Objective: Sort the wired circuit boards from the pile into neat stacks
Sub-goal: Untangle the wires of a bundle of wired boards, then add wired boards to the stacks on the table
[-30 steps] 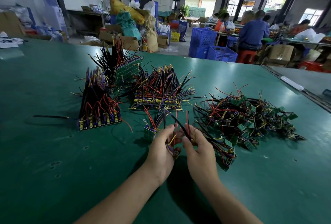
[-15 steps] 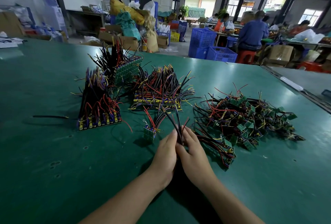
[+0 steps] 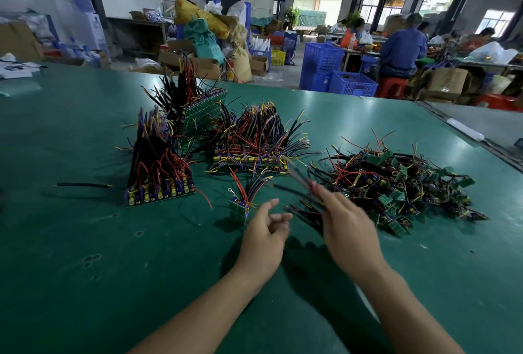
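Green matting covers the worktop (image 3: 85,240) of a busy workshop hall, with blue crates (image 3: 322,67) and seated workers (image 3: 402,50) beyond its far edge. Three stacks stand on the left half: a front stack (image 3: 158,181), a rear stack (image 3: 198,110) and a middle stack (image 3: 254,152). Each has boards packed edge to edge with leads pointing up, which likely keeps the wires from tangling and lets the next board slot in. The unsorted pile (image 3: 396,183) sprawls to the right, well apart from the front stack but near the middle one, within reach of the right hand (image 3: 351,234). One small board (image 3: 239,210) stands alone just beside the left hand (image 3: 263,240), probably the start of a new stack. That hand hovers above the worktop with fingers (image 3: 273,204) loose and spread, holding nothing, seemingly ready to receive. The right hand is motion-blurred. It appears to pinch a wire bundle (image 3: 304,182) by its leads, between pile and small board, though I cannot tell whether a board hangs below. A stray black wire (image 3: 82,184) lies far left.
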Demonstrator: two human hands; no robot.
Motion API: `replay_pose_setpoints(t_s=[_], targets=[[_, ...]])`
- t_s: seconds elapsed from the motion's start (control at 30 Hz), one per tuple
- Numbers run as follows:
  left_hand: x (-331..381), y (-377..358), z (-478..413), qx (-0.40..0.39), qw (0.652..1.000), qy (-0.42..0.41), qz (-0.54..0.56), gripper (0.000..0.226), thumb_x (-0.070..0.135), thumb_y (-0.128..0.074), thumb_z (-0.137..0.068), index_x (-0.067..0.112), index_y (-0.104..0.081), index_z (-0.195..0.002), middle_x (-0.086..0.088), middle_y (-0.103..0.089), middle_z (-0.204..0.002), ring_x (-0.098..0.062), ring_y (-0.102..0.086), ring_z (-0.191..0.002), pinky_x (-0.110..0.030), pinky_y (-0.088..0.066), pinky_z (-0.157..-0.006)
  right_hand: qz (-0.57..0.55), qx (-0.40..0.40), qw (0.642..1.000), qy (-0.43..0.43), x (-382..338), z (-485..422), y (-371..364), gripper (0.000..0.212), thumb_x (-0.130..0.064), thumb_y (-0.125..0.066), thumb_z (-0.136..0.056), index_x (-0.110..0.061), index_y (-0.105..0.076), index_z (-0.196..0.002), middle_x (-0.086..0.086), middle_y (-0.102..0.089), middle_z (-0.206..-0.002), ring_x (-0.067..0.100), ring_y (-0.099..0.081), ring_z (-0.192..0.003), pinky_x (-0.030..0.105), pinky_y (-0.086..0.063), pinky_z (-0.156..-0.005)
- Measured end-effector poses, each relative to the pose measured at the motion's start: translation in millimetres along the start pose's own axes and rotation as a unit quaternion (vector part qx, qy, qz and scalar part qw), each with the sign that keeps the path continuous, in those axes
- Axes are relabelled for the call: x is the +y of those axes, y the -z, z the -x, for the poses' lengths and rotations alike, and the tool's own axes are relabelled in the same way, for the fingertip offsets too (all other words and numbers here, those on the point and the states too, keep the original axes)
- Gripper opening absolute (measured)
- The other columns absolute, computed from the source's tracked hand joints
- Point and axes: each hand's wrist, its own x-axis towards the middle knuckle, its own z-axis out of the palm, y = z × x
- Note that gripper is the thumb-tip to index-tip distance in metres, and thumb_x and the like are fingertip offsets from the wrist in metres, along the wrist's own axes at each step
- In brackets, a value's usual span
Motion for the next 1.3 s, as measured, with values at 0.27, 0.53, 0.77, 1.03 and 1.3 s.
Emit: replay_pose_setpoints(t_s=[0.27, 0.53, 0.77, 1.03, 1.3], targets=[[-1.5, 2.5, 1.7, -0.015, 0.998, -0.005, -0.057, 0.05, -0.004, -0.046, -0.093, 0.028, -0.046, -0.132, 0.008, -0.067, -0.106, 0.003, -0.058, -0.088, -0.001, -0.039, -0.066, 0.209, -0.195, 0.952, -0.105, 31.3, -5.1, 15.5, 0.056, -0.048, -0.036, -0.097, -0.033, -0.029, -0.151, -0.008, -0.053, -0.137, 0.02, -0.045, -0.128, 0.044, -0.031, -0.107], [-3.0, 2.0, 2.1, -0.027, 0.998, -0.01, -0.064, 0.052, -0.005, -0.047, -0.092, 0.028, -0.044, -0.132, 0.005, -0.067, -0.105, 0.011, -0.054, -0.071, -0.002, -0.04, -0.058, 0.226, -0.301, 0.917, -0.128, 28.1, -21.2, 16.5, 0.043, -0.054, -0.063, -0.085, -0.023, -0.052, -0.113, -0.005, -0.054, -0.091, 0.022, -0.06, -0.084, 0.03, -0.035, -0.055], [-3.1, 2.3, 1.0, -0.027, 0.998, -0.005, -0.063, 0.047, 0.0, -0.051, -0.092, 0.032, -0.045, -0.126, 0.008, -0.067, -0.102, 0.007, -0.056, -0.073, -0.002, -0.041, -0.057, 0.19, -0.254, 0.939, -0.133, 28.9, -20.0, 12.2, 0.035, -0.039, -0.073, -0.079, -0.018, -0.058, -0.102, -0.002, -0.055, -0.073, 0.018, -0.056, -0.062, 0.025, -0.034, -0.045], [-2.6, 3.5, 0.7, -0.028, 0.998, -0.003, -0.06, 0.044, 0.002, -0.052, -0.092, 0.034, -0.044, -0.122, 0.008, -0.067, -0.102, 0.0, -0.058, -0.077, -0.003, -0.042, -0.057, 0.164, -0.22, 0.955, -0.109, 27.5, -17.2, 8.6, 0.031, -0.035, -0.073, -0.075, -0.015, -0.059, -0.094, -0.002, -0.055, -0.067, 0.019, -0.052, -0.058, 0.027, -0.032, -0.043], [-4.7, 3.1, -0.6, -0.028, 0.998, -0.004, -0.061, 0.044, 0.0, -0.052, -0.091, 0.032, -0.044, -0.121, 0.006, -0.068, -0.099, 0.005, -0.058, -0.076, -0.001, -0.04, -0.06, 0.07, 0.015, 0.99, -0.118, 19.3, -20.4, 18.5, 0.028, -0.019, -0.075, -0.074, -0.012, -0.067, -0.1, 0.0, -0.06, -0.068, 0.026, -0.053, -0.061, 0.032, -0.036, -0.052]])
